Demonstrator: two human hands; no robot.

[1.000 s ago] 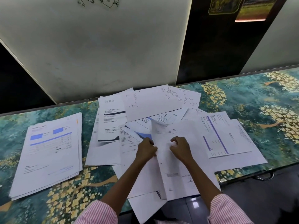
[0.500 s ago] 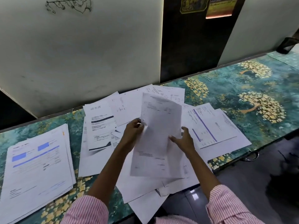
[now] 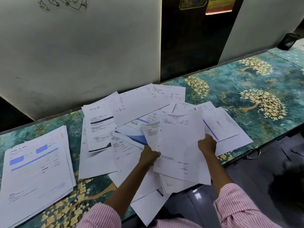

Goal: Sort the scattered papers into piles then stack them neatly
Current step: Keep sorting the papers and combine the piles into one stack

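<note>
Gripping lifted sheet (image 3: 179, 145): left hand (image 3: 148, 157), right hand (image 3: 207, 144).

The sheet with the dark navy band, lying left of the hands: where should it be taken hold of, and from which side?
Take the sheet with the navy band by its lower left corner, coming from the near left. That corner lies on top and bare, whereas other sheets cover its right edge. Sliding the fingers under there should lift it alone. The left hand is nearest but holds paper.
</note>
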